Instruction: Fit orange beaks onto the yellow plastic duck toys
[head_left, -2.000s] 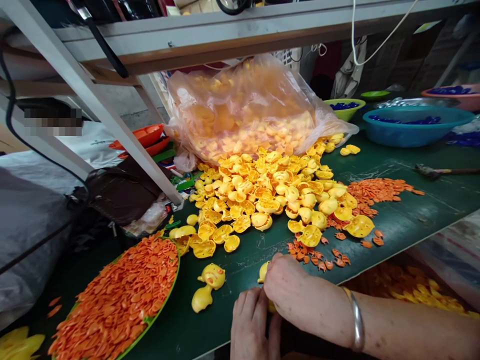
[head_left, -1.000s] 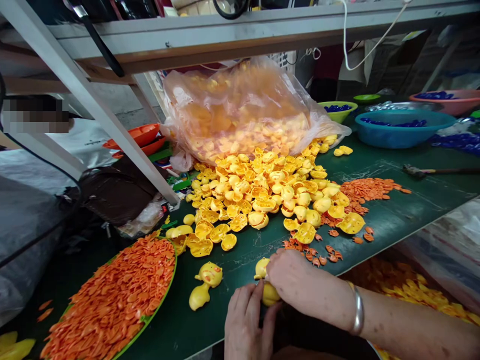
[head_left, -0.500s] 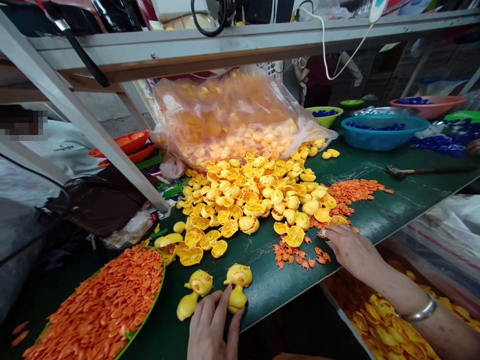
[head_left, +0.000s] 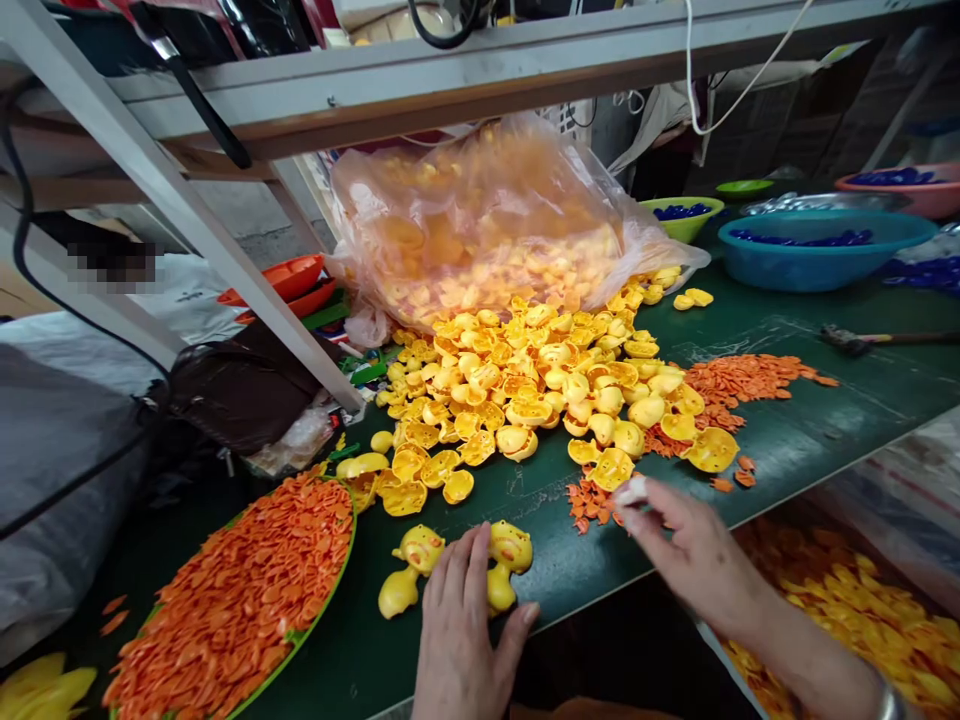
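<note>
Left hand over yellow duck shapes, right hand at small orange pieces

The person's two hands are well apart at the near edge of the green worktop. The left hand lies palm down, its fingers side by side and its thumb spread away from them. It partly covers the right duck shape, a yellow head joined to a rounded body; whether it presses on it cannot be told. The left duck shape sits just beside the same fingers.

The right hand is bent, thumb and forefinger close together, with something white around a fingertip. It is just beside a cluster of small orange pieces; whether one is pinched there cannot be made out.

Beyond the hands, a heap of yellow shells spreads before a clear plastic bag with more yellow parts inside. At the heap's right lies an orange pile. On the near left, a green-rimmed plate carries many flat orange parts. On the far right stands a blue bowl of dark blue pieces, with a long-handled tool nearer on the worktop.
</note>
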